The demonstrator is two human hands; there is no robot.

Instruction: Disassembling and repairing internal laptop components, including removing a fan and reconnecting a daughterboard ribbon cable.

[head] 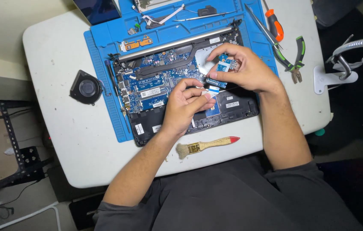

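Observation:
An opened laptop base (147, 92) with its blue motherboard exposed lies on a blue work mat (104, 38). My right hand (245, 68) holds a small blue circuit board (223, 66) above the laptop's right side. My left hand (185, 105) pinches a flat white ribbon cable (205, 90) that runs to that small board. Both hands hover over the middle-right of the laptop.
A black round fan (86, 87) lies on the white table (61, 141) left of the mat. A wooden brush with a red tip (207, 145) lies near the front edge. An orange-handled screwdriver (274, 25) and green-handled pliers (293, 60) lie to the right. A lamp's gooseneck (352, 47) stands at far right.

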